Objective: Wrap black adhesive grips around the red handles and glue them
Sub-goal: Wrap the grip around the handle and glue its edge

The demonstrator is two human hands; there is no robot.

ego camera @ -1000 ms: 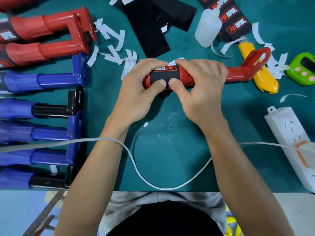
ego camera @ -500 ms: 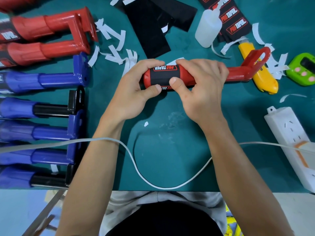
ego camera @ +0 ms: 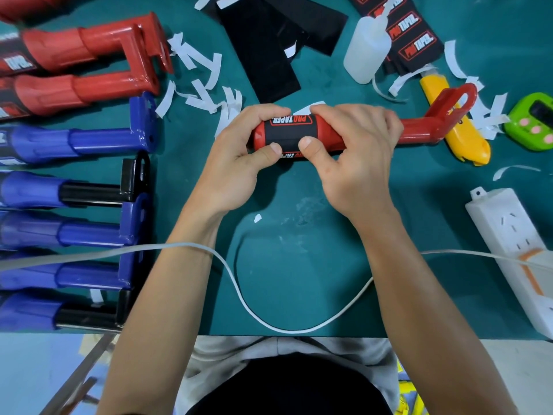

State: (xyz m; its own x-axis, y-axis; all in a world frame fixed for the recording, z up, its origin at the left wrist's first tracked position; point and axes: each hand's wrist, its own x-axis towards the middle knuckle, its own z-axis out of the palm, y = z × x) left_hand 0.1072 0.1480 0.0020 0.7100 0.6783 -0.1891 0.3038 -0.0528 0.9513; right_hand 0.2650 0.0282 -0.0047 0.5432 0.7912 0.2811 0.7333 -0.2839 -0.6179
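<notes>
The red handle (ego camera: 419, 133) is covered mid-length; blue handles (ego camera: 98, 142) run off the left edge; power strip (ego camera: 502, 229) and green timer (ego camera: 522, 115) are cut at the right.

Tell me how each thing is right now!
Left grip, holds the red handle.
Right grip, holds it too.
Red handle, held level.
Black wrap, wound round the handle, pressed down.
Glue bottle, untouched on the mat.
Yellow cutter, lying behind the handle's end.
</notes>
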